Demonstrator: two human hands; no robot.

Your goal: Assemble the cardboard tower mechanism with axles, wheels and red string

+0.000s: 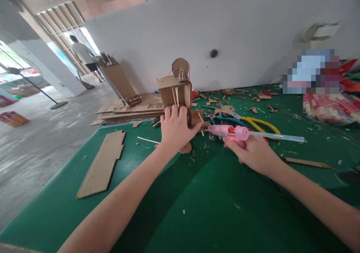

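Note:
Upright on the green table stands a cardboard model [173, 83] with a round disc [180, 67], red wires and thin wooden sticks [176, 95]. My left hand [176, 125] is closed over its lower front, thumb stretched right toward a small stick on the base. A cardboard wheel [185, 148] shows below that hand, and the part under the palm is hidden. In my right hand [253, 153] is a pink hot glue gun [229, 131], a clear glue stick [277, 136] jutting from its back. The nozzle points left, close to my left thumb and the base; I cannot tell if it touches.
Yellow-handled scissors [263, 124] and teal-handled pliers [227, 120] lie behind the glue gun. Cardboard scraps [263, 96] litter the back by the wall. Stacked cardboard sheets [132, 112] and a loose piece [102, 166] lie left. A person [84, 56] is in the background.

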